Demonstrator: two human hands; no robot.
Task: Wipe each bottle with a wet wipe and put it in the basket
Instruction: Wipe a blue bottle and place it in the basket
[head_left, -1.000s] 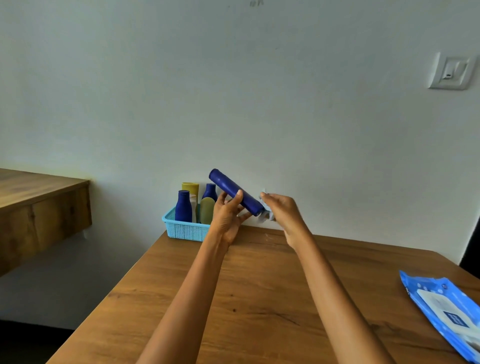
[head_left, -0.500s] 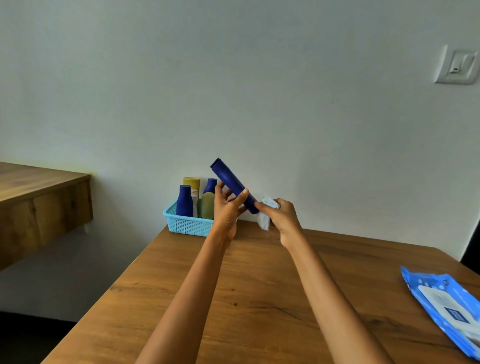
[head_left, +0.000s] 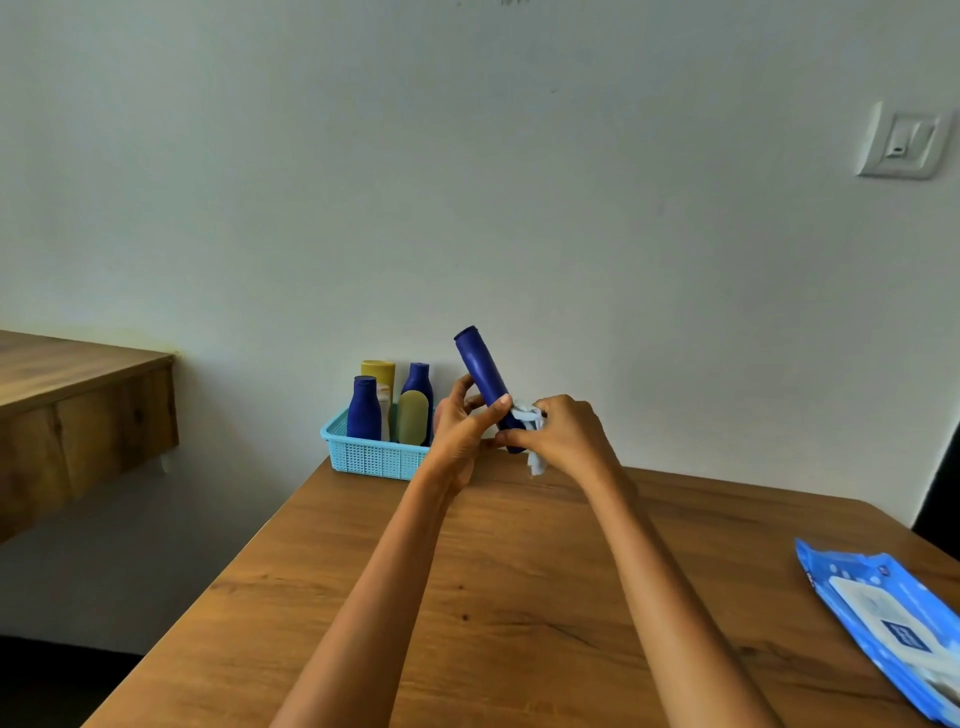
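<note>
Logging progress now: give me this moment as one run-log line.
left hand: holds dark blue bottle | right hand: wipes it, wet wipe | basket: four bottles

Matt, smooth dark-blue plastic on the tall bottle (head_left: 482, 375); soft crumpled white cloth-like wipe (head_left: 531, 422); perforated turquoise plastic basket (head_left: 372, 457); satin-sheened brown wood-grain table (head_left: 519, 597); glossy blue plastic-film wipes pack (head_left: 891, 623); matt painted wall (head_left: 467, 182).
</note>
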